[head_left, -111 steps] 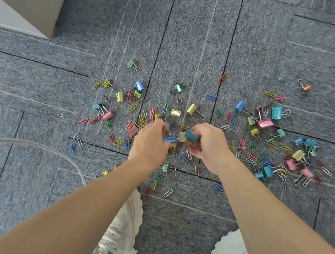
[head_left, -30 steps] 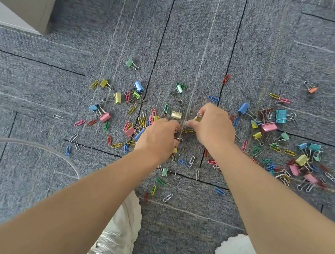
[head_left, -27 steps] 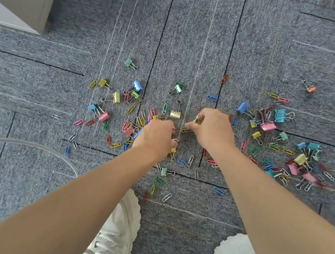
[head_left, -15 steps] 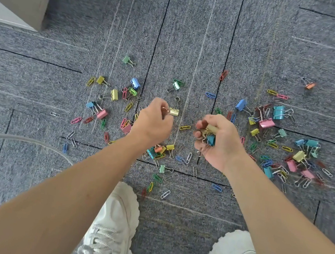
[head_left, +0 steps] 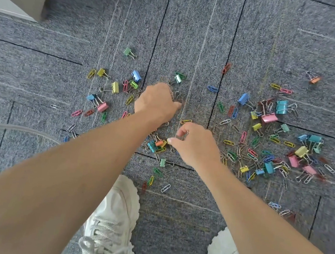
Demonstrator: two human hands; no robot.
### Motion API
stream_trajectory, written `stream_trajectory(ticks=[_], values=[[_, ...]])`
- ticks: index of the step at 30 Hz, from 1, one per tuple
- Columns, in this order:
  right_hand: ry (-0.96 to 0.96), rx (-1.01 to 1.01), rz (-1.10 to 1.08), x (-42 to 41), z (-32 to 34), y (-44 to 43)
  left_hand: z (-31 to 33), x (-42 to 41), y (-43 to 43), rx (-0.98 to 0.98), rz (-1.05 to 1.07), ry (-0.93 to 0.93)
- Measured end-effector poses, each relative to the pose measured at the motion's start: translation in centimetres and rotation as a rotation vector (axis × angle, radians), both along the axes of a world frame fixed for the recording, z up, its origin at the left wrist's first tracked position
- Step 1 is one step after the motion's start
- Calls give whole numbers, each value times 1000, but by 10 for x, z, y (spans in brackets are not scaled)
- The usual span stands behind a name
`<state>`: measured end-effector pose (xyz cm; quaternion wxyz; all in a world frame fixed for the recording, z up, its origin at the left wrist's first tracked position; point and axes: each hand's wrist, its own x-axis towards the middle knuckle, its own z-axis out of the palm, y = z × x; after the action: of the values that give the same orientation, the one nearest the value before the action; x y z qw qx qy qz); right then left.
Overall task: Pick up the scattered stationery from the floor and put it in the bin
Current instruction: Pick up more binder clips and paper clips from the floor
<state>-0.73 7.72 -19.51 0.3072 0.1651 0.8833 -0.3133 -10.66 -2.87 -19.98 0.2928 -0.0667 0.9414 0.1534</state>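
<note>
We gather clips (head_left: 281, 106) off the floor (head_left: 197, 24): left hand (head_left: 157, 102), fingers curled, hold unclear; right hand (head_left: 197, 144) pinches clips. Next, fill hands, find bin.

Bare forearms (head_left: 71, 167), white sneakers (head_left: 114, 222) — laced, chunky-soled

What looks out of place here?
Coloured binder clips and paper clips lie spilled across the grey carpet, thickest at the right, some tangled in heaps. A grey cable runs loose over the floor at the left. Nothing looks broken.
</note>
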Motion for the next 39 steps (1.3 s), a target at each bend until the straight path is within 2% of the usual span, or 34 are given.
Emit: stream_trajectory(ticks=[4, 8, 13, 17, 19, 26, 30, 33, 37, 39], values=[[59, 171, 157, 2, -3, -10, 6, 10, -6, 39, -71, 33], [46, 187, 193, 1, -3, -12, 11, 28, -31, 293, -31, 68], [-12, 136, 168, 0, -1, -13, 24, 50, -59, 595, 260, -16], [4, 36, -82, 2, -5, -13, 30, 59, -61, 817, 547, -216], [28, 26, -133, 4, -7, -10, 31, 60, -64, 906, 642, -293], [48, 178, 12, 5, -9, -11, 35, 53, -82, 1140, 887, -354], [8, 154, 38, -1, -10, -19, 33, 48, -86, 1085, 945, -273], [-2, -15, -82, -3, -8, -18, 33, 46, -87, 1059, 980, -244], [-117, -616, -544, -8, -1, -13, 39, 44, -85, 1153, 989, -314], [-199, -822, -730, -11, 1, -12, 41, 43, -86, 1175, 963, -333]])
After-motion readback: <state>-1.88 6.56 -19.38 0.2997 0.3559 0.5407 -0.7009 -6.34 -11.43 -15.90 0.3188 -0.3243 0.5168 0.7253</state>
